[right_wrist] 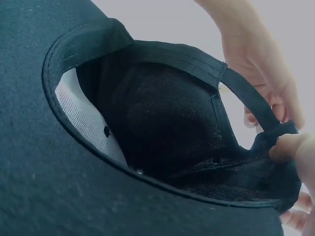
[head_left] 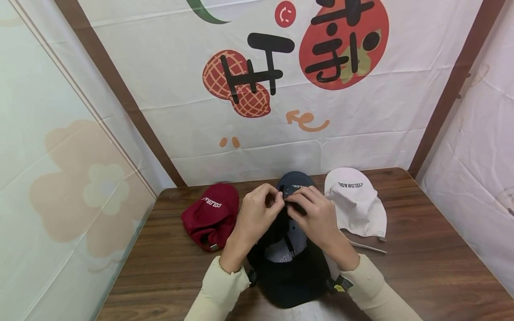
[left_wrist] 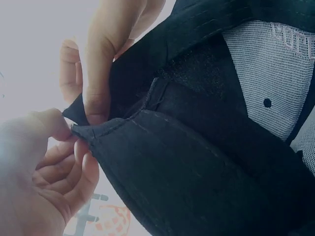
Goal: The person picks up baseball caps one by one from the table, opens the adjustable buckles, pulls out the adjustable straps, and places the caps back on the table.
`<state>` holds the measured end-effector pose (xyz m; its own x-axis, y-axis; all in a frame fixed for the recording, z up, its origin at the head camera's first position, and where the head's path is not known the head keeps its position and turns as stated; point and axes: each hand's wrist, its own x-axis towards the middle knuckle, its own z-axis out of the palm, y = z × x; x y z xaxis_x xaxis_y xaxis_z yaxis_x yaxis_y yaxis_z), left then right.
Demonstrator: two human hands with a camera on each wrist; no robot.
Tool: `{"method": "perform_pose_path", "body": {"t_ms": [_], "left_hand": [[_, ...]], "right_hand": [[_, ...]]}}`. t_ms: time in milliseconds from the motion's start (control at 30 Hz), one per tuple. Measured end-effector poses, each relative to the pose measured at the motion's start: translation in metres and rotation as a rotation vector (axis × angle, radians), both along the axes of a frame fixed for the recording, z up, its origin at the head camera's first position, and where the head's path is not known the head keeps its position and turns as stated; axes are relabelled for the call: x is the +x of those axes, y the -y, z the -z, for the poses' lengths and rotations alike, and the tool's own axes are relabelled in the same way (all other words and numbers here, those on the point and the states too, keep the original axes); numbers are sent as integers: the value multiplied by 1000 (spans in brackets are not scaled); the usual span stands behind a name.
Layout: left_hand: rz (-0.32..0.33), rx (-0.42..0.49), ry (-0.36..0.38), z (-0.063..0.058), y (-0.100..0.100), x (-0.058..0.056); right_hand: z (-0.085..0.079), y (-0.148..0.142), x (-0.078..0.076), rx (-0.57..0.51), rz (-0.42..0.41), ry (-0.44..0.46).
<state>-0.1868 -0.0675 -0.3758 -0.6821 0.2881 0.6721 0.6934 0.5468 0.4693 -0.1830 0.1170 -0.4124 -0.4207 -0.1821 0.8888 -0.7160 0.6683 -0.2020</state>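
Observation:
A black cap (head_left: 293,283) is held brim toward me, its lining and pale inner panel showing. My left hand (head_left: 259,211) pinches the back edge of the cap between thumb and fingers. Opposite it, my right hand (head_left: 315,216) pinches the cap's back closure with thumb and forefinger. The right wrist view shows the narrow back strap (right_wrist: 251,98) bridging the cap's rear opening. Close up in the left wrist view, the dark sweatband (left_wrist: 177,162) runs down from the fingertips. Whether the strap is fastened cannot be told.
On the brown wooden table (head_left: 417,223), a dark red cap (head_left: 213,214) lies to the left and a white cap (head_left: 353,207) to the right, its strap (head_left: 367,246) loose. A navy cap (head_left: 295,179) sits behind the hands. Printed cloth walls (head_left: 172,129) enclose the table.

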Motion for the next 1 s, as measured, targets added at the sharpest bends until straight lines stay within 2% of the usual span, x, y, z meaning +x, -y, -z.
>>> {"method": "perform_pose_path", "body": {"t_ms": [633, 1000], "left_hand": [[52, 93, 2, 0, -3, 2], [43, 98, -3, 2, -3, 1]], "right_hand": [[-3, 0, 2, -45, -15, -26], [-2, 0, 2, -56, -29, -53]]}}
